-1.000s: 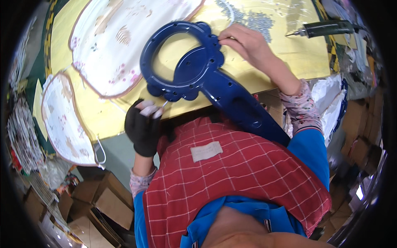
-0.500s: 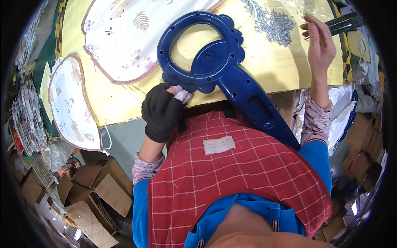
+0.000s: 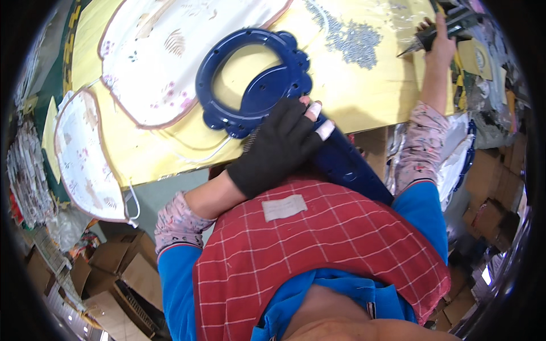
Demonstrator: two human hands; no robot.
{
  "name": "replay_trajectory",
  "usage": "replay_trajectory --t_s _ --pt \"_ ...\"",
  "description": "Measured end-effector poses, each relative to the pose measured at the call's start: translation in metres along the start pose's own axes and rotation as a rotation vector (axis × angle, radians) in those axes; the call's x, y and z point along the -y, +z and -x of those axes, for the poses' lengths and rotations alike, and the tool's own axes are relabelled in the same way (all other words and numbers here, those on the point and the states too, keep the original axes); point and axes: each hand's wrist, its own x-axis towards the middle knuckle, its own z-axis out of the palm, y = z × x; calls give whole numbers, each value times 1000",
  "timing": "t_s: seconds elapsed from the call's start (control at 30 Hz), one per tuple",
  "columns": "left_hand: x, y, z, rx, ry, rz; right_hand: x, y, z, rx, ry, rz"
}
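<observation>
A dark blue plastic frame (image 3: 227, 122), with a ring at one end, a scalloped edge and small holes, lies on the yellow-covered table. Its long arm runs toward my right and against my apron. My left hand (image 3: 278, 148), in a black glove with bare fingertips, some wrapped in white tape, grips the frame where ring and arm join. At the far right, my bare right hand (image 3: 441, 40) is closed around a dark power screwdriver (image 3: 424, 42), whose pointed bit aims left. Left of that tool lies a heap of small grey screws (image 3: 358, 45).
Two white printed fabric pieces with brown edging, a large one (image 3: 153, 62) and a small one (image 3: 88, 153), lie at the left. A tape roll (image 3: 480, 59) is by the right table edge. Cardboard boxes (image 3: 119, 256) stand below left; plastic bags hang around both sides.
My left hand has slid right along the blue frame onto its arm joint. My right hand has moved farther out and closed around the screwdriver, now pointing down-left. The view has shifted slightly.
</observation>
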Motion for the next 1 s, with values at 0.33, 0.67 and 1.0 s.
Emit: replay_trajectory --t_s 0.33,0.67,1.0 --pt "10 9 -26 97 167 68 51 89 151 649 -254 -265" --pt "8 16 -29 25 139 85 45 122 180 833 -243 -370" --pt "6 11 -28 12 156 23 49 138 189 881 -185 -267"
